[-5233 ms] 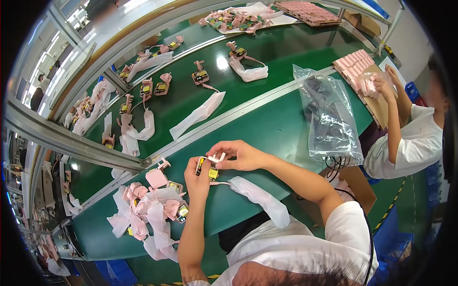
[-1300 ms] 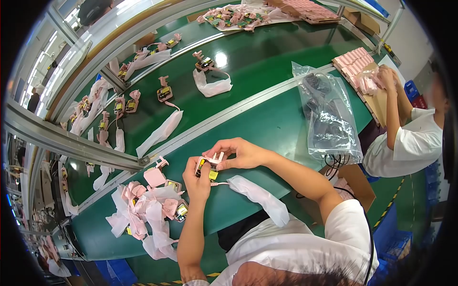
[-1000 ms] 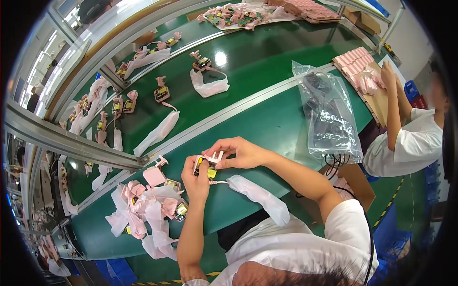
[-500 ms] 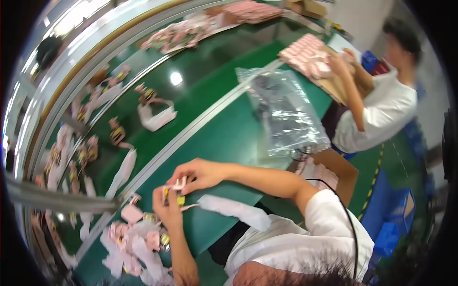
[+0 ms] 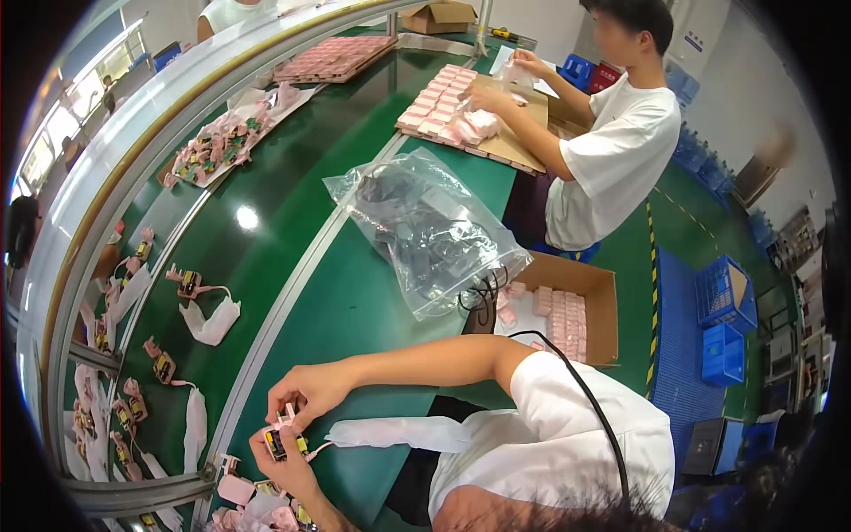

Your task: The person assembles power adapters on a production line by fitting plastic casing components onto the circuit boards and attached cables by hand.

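My left hand (image 5: 277, 459) grips a small pink charger with an exposed circuit board (image 5: 277, 443), black and yellow parts showing. My right hand (image 5: 310, 395) is closed from above, its fingertips pinching a pale pink piece (image 5: 285, 414) at the top of the charger. A thin pink cable runs from the charger to a long white sleeve (image 5: 399, 433) lying toward my body. Beside my left wrist is a pile of similar pink chargers and white sleeves (image 5: 257, 510), partly cut off by the frame edge.
On the green conveyor, more open chargers (image 5: 161, 363) lie beyond a metal rail. A clear plastic bag (image 5: 434, 235) rests on the table near a cardboard box of pink pieces (image 5: 589, 310). A co-worker (image 5: 612, 142) handles pink pieces at a loaded board (image 5: 434, 111).
The view has shifted, so the scene sits lower and further left. Both hands stay together at the charger, and the right fingers now pinch the pink piece above it.
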Demonstrator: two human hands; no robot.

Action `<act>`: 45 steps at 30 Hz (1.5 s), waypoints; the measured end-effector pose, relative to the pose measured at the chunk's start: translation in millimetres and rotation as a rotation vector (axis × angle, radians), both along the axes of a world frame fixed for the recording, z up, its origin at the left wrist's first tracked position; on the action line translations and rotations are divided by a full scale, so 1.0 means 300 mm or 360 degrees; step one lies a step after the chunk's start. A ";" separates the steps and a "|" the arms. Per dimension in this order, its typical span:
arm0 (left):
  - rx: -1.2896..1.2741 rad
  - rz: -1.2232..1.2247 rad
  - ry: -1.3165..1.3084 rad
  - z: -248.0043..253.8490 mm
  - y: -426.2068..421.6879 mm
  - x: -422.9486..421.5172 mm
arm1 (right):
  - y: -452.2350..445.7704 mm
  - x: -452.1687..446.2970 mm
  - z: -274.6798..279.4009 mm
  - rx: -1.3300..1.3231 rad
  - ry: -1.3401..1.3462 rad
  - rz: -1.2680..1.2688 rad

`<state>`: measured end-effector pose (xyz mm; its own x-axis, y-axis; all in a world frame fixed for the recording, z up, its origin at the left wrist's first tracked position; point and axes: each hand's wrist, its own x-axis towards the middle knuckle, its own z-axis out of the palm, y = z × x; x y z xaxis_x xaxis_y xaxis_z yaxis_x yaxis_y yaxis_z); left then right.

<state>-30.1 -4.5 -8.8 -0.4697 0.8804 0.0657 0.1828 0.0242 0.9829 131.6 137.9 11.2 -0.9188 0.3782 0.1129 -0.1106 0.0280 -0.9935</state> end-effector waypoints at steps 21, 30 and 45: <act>0.0074 0.0125 -0.0550 -0.024 0.030 0.032 | -0.334 0.086 0.545 0.1568 0.1311 -0.0079; 0.0098 0.0133 -0.0602 -0.024 0.031 0.028 | -0.348 0.029 0.500 0.1390 0.1461 0.0026; 0.0157 0.0159 -0.0586 -0.056 0.033 0.008 | -0.141 -0.071 0.239 0.1265 0.0621 -0.0151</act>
